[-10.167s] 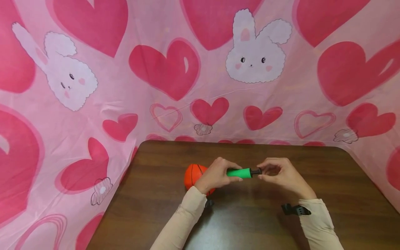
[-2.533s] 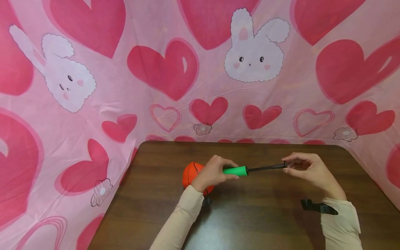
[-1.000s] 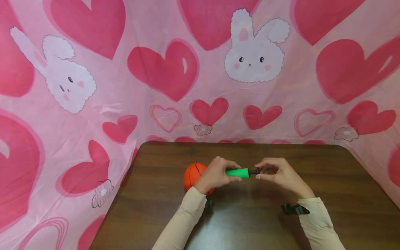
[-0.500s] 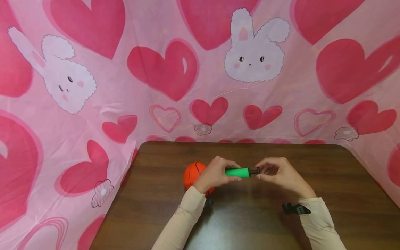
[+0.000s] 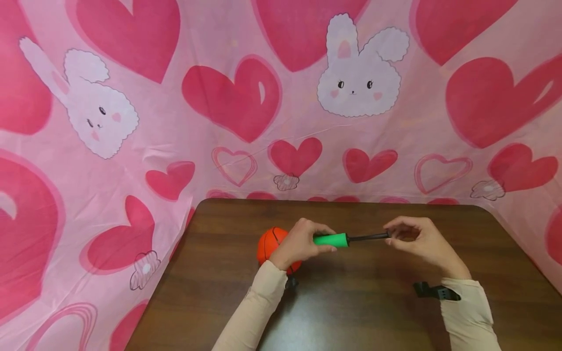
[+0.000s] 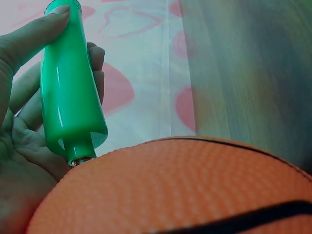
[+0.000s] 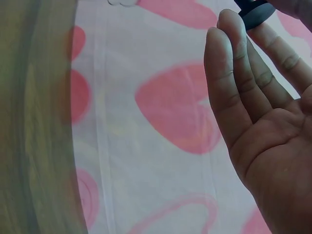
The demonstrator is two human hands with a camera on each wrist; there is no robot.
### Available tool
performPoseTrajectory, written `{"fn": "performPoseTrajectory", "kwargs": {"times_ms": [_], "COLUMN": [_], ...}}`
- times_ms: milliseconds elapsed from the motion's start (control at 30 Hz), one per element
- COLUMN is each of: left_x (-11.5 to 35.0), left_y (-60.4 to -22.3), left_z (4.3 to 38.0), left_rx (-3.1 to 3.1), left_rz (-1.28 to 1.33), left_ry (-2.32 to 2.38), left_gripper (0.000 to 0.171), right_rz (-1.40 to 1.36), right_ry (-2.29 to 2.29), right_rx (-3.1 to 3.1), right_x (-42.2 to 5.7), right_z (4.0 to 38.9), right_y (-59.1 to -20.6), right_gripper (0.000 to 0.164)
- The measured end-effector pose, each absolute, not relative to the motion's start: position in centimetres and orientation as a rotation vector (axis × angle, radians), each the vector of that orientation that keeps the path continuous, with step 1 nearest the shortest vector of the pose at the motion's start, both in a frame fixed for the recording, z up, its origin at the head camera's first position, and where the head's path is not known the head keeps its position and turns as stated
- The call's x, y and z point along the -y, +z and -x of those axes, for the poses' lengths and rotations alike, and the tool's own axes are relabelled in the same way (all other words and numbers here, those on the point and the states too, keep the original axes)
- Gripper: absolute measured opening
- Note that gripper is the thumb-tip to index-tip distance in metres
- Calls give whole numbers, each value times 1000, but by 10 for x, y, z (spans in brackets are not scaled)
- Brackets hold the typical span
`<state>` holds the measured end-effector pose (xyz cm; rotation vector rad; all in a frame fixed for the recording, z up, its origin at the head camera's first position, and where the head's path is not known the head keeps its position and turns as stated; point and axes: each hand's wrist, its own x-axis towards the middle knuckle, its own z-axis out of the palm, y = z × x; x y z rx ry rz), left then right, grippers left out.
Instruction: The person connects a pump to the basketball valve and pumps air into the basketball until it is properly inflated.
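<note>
My left hand (image 5: pixel 300 243) grips the green barrel of a hand pump (image 5: pixel 331 240), thumb on one side and fingers on the other. A small orange basketball (image 5: pixel 269 244) with black lines sits on the table just left of that hand, partly hidden by it. In the left wrist view, the metal-tipped nozzle end of the pump (image 6: pixel 73 107) meets the surface of the basketball (image 6: pixel 161 180). To the right, the black plunger rod (image 5: pixel 369 237) is drawn well out of the barrel. My right hand (image 5: pixel 426 243) pinches its round black handle (image 7: pixel 258 15) between thumb and fingers.
The brown wooden table (image 5: pixel 351 312) has rounded far corners. Behind it and along its left hangs a pink cloth (image 5: pixel 307 122) printed with hearts and rabbits. A black camera mount (image 5: pixel 436 292) juts from the right sleeve over the tabletop.
Half a second ago the plunger was nearly all the way in; the right hand has drawn it out to the right. At 2.5 seconds ago it was out, then in. The left hand barely moved.
</note>
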<state>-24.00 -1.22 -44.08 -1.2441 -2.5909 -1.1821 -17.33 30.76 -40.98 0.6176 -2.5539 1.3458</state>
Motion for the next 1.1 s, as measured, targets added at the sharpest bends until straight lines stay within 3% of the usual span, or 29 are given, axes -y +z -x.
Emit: {"fn": "performPoseTrajectory", "kwargs": {"times_ms": [367,1100], "left_x": [14,11], "left_y": [-441,-442], "left_z": [240,240], "left_rx": [2620,2665], "left_rz": [1222,1238], "left_ry": [-1189,-1205], "left_gripper": [31,31], "right_rz": [-648,-636], "right_ry": [1395,1394], "right_rx": [2504,2504], "right_x": [-328,-322], "right_z": [169,169], "right_y": [-402,-407], "right_gripper": [32,28]}}
